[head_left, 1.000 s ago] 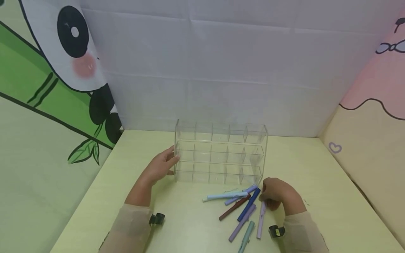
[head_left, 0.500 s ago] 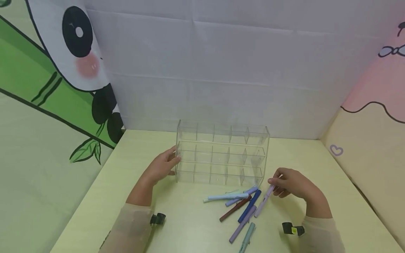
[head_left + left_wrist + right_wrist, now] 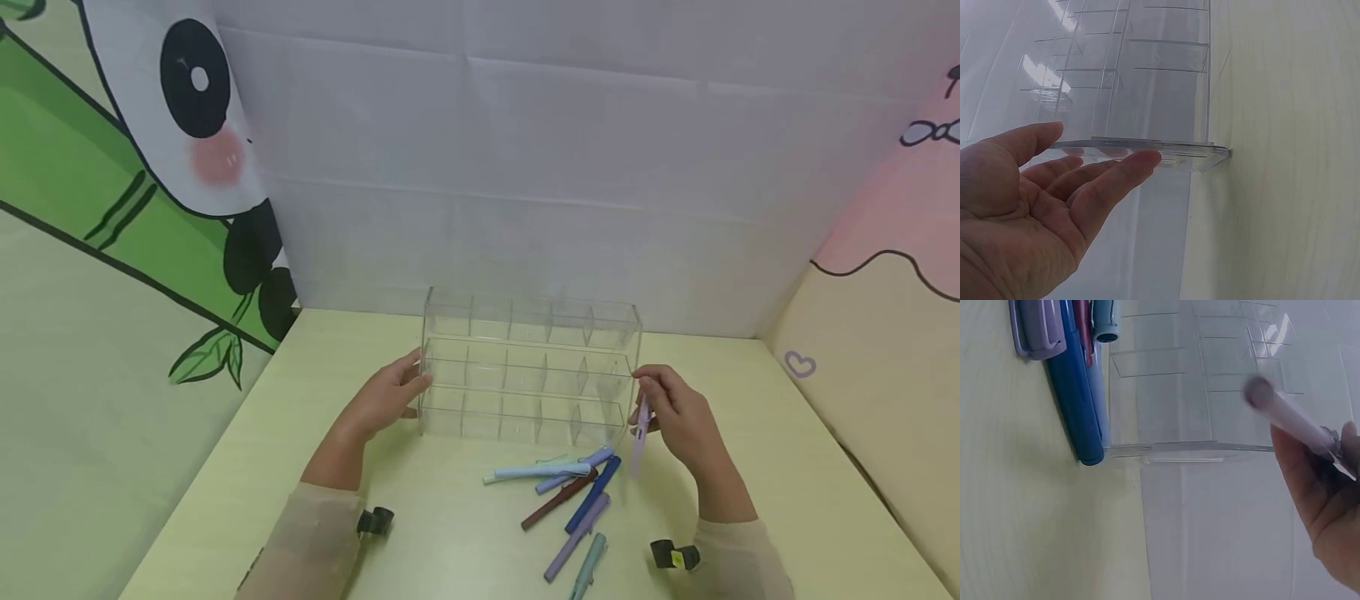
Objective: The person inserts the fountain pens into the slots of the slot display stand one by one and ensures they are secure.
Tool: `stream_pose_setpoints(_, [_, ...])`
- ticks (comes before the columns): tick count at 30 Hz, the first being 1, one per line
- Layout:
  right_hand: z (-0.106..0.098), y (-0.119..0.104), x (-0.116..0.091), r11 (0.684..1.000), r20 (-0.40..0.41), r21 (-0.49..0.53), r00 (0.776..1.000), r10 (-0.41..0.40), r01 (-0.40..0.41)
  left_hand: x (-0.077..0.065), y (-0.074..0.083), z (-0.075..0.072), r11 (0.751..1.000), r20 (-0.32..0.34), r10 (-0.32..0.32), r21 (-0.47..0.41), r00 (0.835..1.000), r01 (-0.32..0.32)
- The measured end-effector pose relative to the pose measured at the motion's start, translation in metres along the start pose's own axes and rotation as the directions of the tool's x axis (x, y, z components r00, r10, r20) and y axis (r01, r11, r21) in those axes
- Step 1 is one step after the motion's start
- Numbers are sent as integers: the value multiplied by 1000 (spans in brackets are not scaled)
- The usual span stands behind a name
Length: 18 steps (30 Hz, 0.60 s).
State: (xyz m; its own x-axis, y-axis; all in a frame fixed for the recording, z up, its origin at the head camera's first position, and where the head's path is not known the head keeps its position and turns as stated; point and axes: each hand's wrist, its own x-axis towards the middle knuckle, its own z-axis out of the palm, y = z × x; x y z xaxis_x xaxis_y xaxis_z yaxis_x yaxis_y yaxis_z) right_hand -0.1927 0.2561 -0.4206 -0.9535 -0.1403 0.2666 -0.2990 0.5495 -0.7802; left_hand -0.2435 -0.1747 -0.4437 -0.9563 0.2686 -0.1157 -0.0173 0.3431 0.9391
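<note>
A clear three-tier pen organizer (image 3: 522, 365) with divided compartments stands on the table. My left hand (image 3: 384, 393) holds its left side panel, thumb at the front edge and fingers along the outside. In the left wrist view the left hand (image 3: 1041, 194) shows this hold close up. At the organizer's right side my right hand (image 3: 678, 417) pinches a light purple pen (image 3: 641, 433), which hangs downward. In the right wrist view the pen (image 3: 1294, 422) is slightly blurred and points at the organizer (image 3: 1166, 412).
In front of the organizer lie several loose pens: a pale blue pen (image 3: 536, 472), a dark red pen (image 3: 557, 502), a dark blue pen (image 3: 592, 495), a purple pen (image 3: 576, 537) and a green pen (image 3: 589, 565). Behind the organizer rises a pale wall (image 3: 525, 167).
My right hand has lifted the light purple pen off the table and moved up beside the organizer's right side. The left hand stays at the left panel.
</note>
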Motion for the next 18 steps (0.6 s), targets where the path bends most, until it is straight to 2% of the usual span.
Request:
stream_pose_setpoints(3, [1,1,1,997,9,75,1000,27,-28,1,1,0,1000,-1,-1,5,1000,1])
stream_pose_setpoints(6, [0,1,1,986,82,159,996,41,-54,0,0,1,1000,-6,-7,7,1000,7])
stream_pose_setpoints(10, [-3,-2,0,967,152,255,988,-7,-32,-1,0,1,1000,1,-1,7,1000,1])
stream_pose_setpoints(14, [-2,-10,3,948,124,317,990,-72,29,-1,2,1,1000,8,-2,15,1000,2])
stream_pose_setpoints(18, [5,-24,21,920,93,389,992,-82,40,-1,2,0,1000,5,1,18,1000,-1])
